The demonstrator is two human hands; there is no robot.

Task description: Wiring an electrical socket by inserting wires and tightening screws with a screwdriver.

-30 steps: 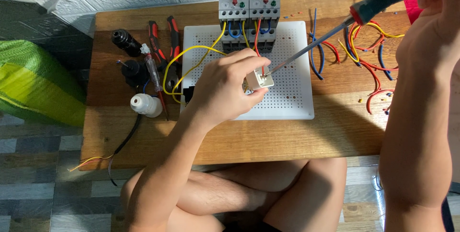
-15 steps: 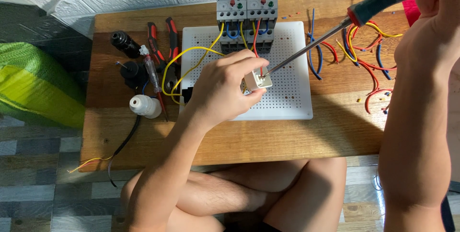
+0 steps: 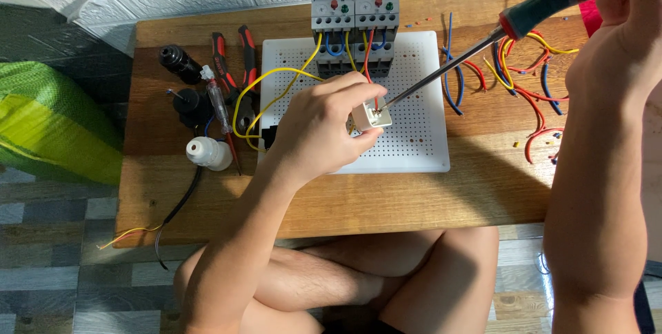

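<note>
small pale labels, maybe, on the two grey relays (image 3: 354,20).

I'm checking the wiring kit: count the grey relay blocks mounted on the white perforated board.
2. The left relay block and the right relay block sit side by side at the far edge of the perforated board. No others show; the left hand hides part of the board.

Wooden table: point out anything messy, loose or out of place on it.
Loose cut wires, red, blue and yellow, lie tangled on the table's right side, with small snipped bits scattered near them. A black cable hangs off the front left edge. The pliers and the white board lie tidy.
</note>
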